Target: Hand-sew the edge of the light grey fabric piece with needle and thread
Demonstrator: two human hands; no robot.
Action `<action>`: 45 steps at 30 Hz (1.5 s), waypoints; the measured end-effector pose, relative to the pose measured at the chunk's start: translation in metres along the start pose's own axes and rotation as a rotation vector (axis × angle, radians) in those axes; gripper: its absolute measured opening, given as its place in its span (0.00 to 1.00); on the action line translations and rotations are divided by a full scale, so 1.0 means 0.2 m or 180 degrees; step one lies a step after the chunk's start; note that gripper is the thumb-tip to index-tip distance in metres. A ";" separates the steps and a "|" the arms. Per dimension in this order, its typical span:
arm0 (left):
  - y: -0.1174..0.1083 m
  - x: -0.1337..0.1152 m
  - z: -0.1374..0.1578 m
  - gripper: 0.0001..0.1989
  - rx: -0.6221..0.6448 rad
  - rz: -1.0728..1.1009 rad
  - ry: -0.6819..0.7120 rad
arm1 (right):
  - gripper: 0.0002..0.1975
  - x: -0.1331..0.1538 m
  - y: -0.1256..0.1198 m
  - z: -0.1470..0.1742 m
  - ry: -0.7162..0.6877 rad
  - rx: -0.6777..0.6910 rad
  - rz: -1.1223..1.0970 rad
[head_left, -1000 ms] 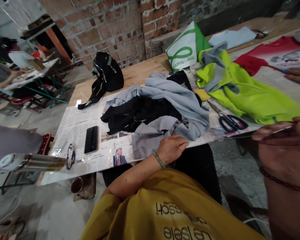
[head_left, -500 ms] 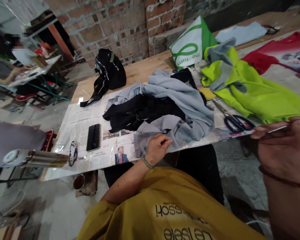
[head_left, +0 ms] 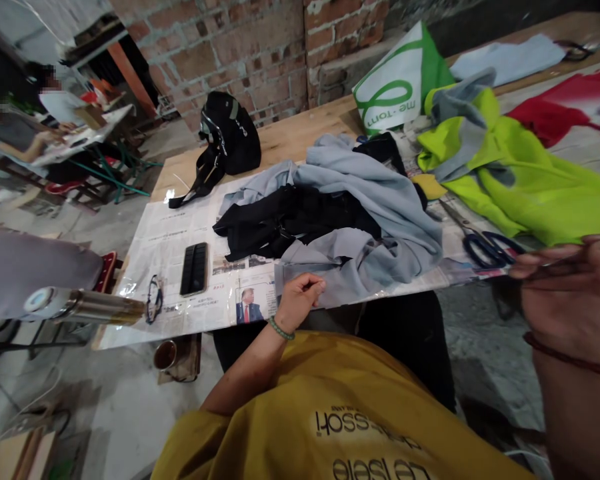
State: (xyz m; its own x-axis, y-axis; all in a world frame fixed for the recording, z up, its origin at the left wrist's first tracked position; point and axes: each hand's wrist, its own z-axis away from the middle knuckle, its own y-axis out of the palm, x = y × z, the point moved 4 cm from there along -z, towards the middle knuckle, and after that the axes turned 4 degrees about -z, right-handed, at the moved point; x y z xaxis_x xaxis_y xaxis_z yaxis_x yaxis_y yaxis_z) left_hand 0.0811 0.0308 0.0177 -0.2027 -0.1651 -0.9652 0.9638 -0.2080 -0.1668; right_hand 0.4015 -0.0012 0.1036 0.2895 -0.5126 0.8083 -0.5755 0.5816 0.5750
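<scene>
My left hand [head_left: 300,299], with a green bead bracelet, is closed in a pinch at the table's near edge, over the corner of the grey cloth [head_left: 360,267]. Whatever sits between its fingertips is too small to make out. Raised at the right edge of the view, my right hand [head_left: 573,287] pinches a thin, shiny needle [head_left: 563,259] between thumb and fingers. Black fabric with straps [head_left: 295,223] lies bunched on the grey cloth. Dark-handled scissors [head_left: 485,248] rest on the table just left of my right hand.
A phone [head_left: 194,269], glasses [head_left: 153,300] and a steel flask [head_left: 90,305] are on the left of the newspaper-covered table [head_left: 155,240]. Behind stand a black bag [head_left: 235,133] and a green-white bag [head_left: 395,87]. A yellow-green garment [head_left: 520,167] lies right. Two people sit far left.
My left hand has moved left along the table edge, across the grey cloth's corner. My right hand stays raised with the needle. The whole view has shifted slightly.
</scene>
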 end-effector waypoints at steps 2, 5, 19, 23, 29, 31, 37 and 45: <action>0.00 0.01 0.00 0.11 -0.0029 0.0055 -0.0078 | 0.06 -0.02 0.01 0.01 -0.0011 0.0202 0.0022; 0.00 0.00 0.01 0.11 -0.0079 -0.0023 -0.0033 | 0.04 -0.05 0.03 0.02 0.0028 0.0302 0.0070; 0.00 0.00 -0.01 0.11 -0.0259 -0.0426 0.0398 | 0.10 -0.13 0.03 0.08 0.0556 0.0497 -0.0026; -0.05 0.00 0.00 0.11 -0.0504 -0.0378 0.0395 | 0.10 -0.14 0.04 0.10 0.0659 0.0618 0.0002; -0.12 0.06 0.00 0.12 -0.0826 -0.0015 0.0120 | 0.13 -0.20 0.08 0.15 0.0964 0.1014 0.0197; -0.13 0.08 0.01 0.13 -0.0889 0.0110 0.0090 | 0.13 -0.22 0.09 0.19 0.1062 0.1143 0.0276; -0.15 0.08 0.01 0.13 -0.1059 0.0357 0.0103 | 0.09 -0.26 0.15 0.29 0.1118 0.1449 0.0423; -0.20 0.09 0.05 0.13 -0.1317 0.0750 0.0146 | 0.05 -0.33 0.16 0.32 0.0939 0.1704 0.0819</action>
State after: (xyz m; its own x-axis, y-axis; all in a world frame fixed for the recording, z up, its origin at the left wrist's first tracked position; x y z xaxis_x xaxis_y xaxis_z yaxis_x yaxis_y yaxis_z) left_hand 0.0374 0.0274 0.0091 0.0286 -0.1169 -0.9927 0.9725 0.2330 0.0006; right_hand 0.3155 0.0101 0.0600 0.2456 -0.1606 0.9560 -0.9328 0.2291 0.2781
